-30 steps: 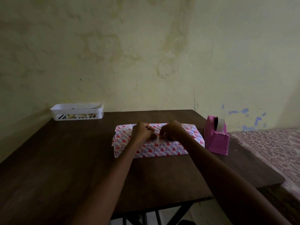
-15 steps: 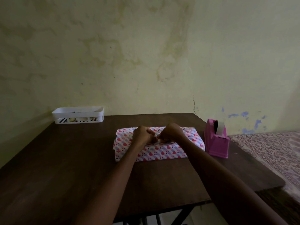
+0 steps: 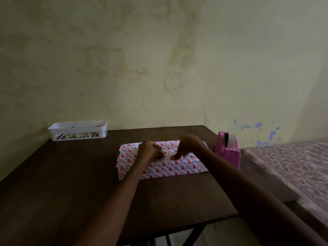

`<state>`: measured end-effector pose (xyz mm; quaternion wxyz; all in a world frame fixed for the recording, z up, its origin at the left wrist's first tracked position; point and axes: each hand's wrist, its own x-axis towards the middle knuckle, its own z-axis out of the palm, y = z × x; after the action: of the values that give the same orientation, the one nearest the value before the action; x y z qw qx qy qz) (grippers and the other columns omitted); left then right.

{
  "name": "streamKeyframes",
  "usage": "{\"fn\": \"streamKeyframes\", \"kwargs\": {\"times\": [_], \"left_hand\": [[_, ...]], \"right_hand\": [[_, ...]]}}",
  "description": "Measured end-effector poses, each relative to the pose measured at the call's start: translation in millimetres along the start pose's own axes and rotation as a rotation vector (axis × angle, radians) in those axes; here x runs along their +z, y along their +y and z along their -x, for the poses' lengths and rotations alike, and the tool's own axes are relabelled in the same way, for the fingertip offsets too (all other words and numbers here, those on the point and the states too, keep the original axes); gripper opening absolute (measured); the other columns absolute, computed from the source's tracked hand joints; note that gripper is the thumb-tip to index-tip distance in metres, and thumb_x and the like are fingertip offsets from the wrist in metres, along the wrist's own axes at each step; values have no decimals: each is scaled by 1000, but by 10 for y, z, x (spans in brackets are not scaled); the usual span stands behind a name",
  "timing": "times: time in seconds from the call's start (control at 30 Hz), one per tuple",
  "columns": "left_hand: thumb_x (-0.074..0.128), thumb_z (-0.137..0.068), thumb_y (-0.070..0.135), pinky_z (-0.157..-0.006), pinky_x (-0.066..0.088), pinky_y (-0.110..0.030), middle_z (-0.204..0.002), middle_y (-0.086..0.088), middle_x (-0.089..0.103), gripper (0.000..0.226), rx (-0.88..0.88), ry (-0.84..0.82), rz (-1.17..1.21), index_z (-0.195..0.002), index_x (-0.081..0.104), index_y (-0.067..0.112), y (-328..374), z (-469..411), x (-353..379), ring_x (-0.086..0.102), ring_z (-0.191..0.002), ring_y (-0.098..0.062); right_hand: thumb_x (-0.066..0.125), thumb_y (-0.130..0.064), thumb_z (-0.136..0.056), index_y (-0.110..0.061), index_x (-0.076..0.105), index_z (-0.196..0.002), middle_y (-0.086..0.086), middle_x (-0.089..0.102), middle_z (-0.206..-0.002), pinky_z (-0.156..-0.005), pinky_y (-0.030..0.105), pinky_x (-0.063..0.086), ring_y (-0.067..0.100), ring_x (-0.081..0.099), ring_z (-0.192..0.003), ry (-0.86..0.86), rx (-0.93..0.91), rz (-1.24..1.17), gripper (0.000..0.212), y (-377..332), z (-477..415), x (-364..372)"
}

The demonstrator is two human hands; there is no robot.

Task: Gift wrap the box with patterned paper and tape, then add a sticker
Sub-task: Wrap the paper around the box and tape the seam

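The heart-patterned paper-wrapped box [image 3: 177,168] lies before you, central on the dark wooden table [image 3: 71,183]; the pink plastic tape dispenser [image 3: 229,154] stands just right of it, the white slotted plastic basket [image 3: 58,134] at the far-left corner.

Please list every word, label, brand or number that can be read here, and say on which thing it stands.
No text can be read.
The wrapping paper shows only hearts and stripes.
The pink tape dispenser and white basket show no writing.
The basket's contents are too blurred to read.
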<state>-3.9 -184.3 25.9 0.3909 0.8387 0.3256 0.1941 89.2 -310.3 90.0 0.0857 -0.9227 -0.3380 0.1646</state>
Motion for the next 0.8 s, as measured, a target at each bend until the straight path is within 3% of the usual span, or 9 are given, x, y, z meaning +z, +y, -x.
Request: {"fn": "streamKeyframes", "kwargs": {"times": [0.03, 0.1, 0.17, 0.27, 0.4, 0.53, 0.63, 0.7, 0.8], "left_hand": [[76, -81, 16, -81, 49, -23, -118, -3, 66, 23, -1, 6, -5, -103, 70, 16, -2, -10, 7, 57, -90, -8], [76, -82, 31, -82, 51, -26, -110, -2, 69, 26, 0, 24, -65, -102, 71, 15, 10, -16, 35, 61, -89, -9], [74, -76, 54, -74, 49, -28, -104, -3, 70, 50, -18, 34, -171, -105, 68, 14, 58, -39, 87, 63, -87, -12], [71, -68, 70, -72, 39, -28, -117, -7, 63, 79, -36, 97, -403, -120, 56, 12, 169, -36, 164, 60, -101, -20], [64, -88, 50, -73, 39, -28, -121, -8, 60, 52, -2, 237, -574, -123, 54, 12, 252, -21, 234, 59, -107, -21], [54, -97, 40, -69, 40, -28, -111, -8, 63, 35, -11, 322, -656, -116, 60, 12, 332, -22, 262, 61, -96, -19], [53, -98, 31, -66, 44, -25, -98, -4, 63, 19, 213, 369, -573, -102, 61, 15, 367, 7, 325, 56, -82, -14], [56, -96, 24, -67, 48, -23, -93, 0, 59, 7, 415, 290, -444, -91, 56, 19, 419, 63, 442, 55, -81, -12], [63, -92, 25, -75, 52, -25, -99, 4, 59, 6, 618, 97, -243, -95, 59, 21, 623, 187, 696, 56, -88, -9]], "right_hand": [[81, -34, -77, -11, 60, -89, 4, 72, -99, -91, 33, 52, 16, 69, -95, -27, -4, -8, 34, 6, 15, -31], [80, -32, -79, -13, 60, -83, 1, 70, -86, -78, 27, 52, 11, 68, -78, 3, -23, -60, 28, 41, -1, -32], [79, -28, -81, -14, 59, -77, -3, 66, -71, -63, 20, 50, 5, 63, -62, 106, -32, -141, 25, 106, -29, 25], [75, -28, -85, -11, 63, -83, -3, 65, -67, -53, 18, 48, 2, 62, -54, 256, -38, -242, 21, 278, -23, 106], [71, -28, -89, -9, 70, -90, 2, 72, -74, -72, 34, 61, 11, 71, -66, 370, -17, -291, 19, 588, 26, 135], [60, -17, -94, -7, 71, -89, 8, 72, -79, -69, 39, 60, 20, 69, -70, 616, -40, -337, 16, 934, 178, 135], [57, -15, -93, -12, 71, -90, 7, 71, -90, -66, 32, 52, 21, 64, -75, 854, 23, -356, 14, 1215, 291, 136], [56, -21, -93, -14, 68, -93, 12, 65, -100, -72, 36, 49, 28, 59, -88, 968, 151, -324, 14, 1368, 342, 144], [57, -34, -93, -9, 63, -104, 18, 52, -118, -88, 47, 47, 38, 48, -111, 883, 422, -304, 28, 1552, 391, 142]]}}
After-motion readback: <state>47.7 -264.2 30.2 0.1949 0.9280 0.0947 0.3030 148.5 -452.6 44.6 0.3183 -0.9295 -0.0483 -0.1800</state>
